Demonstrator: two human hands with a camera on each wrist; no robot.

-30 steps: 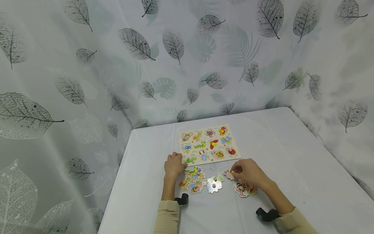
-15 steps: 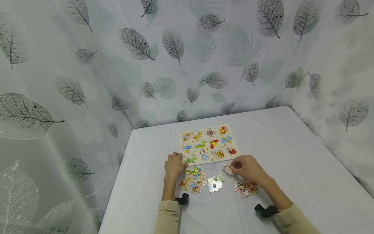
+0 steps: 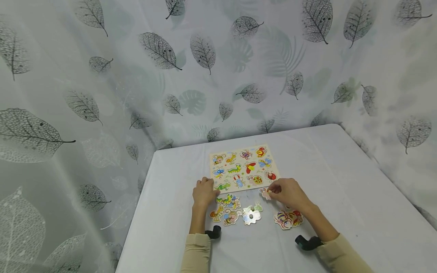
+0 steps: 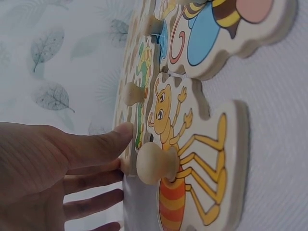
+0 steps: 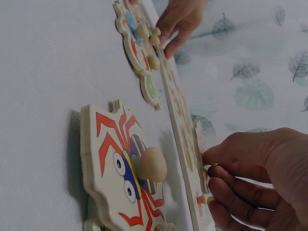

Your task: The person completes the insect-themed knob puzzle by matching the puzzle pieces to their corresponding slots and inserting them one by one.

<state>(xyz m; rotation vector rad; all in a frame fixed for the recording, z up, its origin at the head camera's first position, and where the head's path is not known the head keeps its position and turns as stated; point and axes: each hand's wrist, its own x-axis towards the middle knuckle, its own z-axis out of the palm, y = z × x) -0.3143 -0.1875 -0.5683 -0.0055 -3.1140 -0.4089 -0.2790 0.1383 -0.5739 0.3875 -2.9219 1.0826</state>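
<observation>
My left hand (image 3: 204, 192) lies at the near left corner of a wooden insect puzzle board (image 3: 246, 185), thumb against its edge and fingers extended in the left wrist view. With thumb and fingertips, my right hand (image 3: 290, 194) pinches the knob of a pinkish puzzle piece (image 3: 264, 193), held at the board's near edge. The piece's picture is mostly hidden by the fingers. Close to the left hand are a caterpillar piece (image 3: 223, 199), an orange ant piece (image 4: 172, 199) and a bee piece (image 3: 230, 217). A spider piece (image 5: 129, 168) lies below the right hand.
A shiny knobbed piece (image 3: 251, 216) and a green one (image 3: 258, 207) lie between the hands. Beside the spider, a red piece (image 3: 296, 217) overlaps it. All rest on a white-covered table (image 3: 170, 212); a leaf-print curtain (image 3: 218, 76) hangs behind.
My right hand has carried the pinkish piece a little forward and left, up to the board's near edge. The left hand has stayed at the corner.
</observation>
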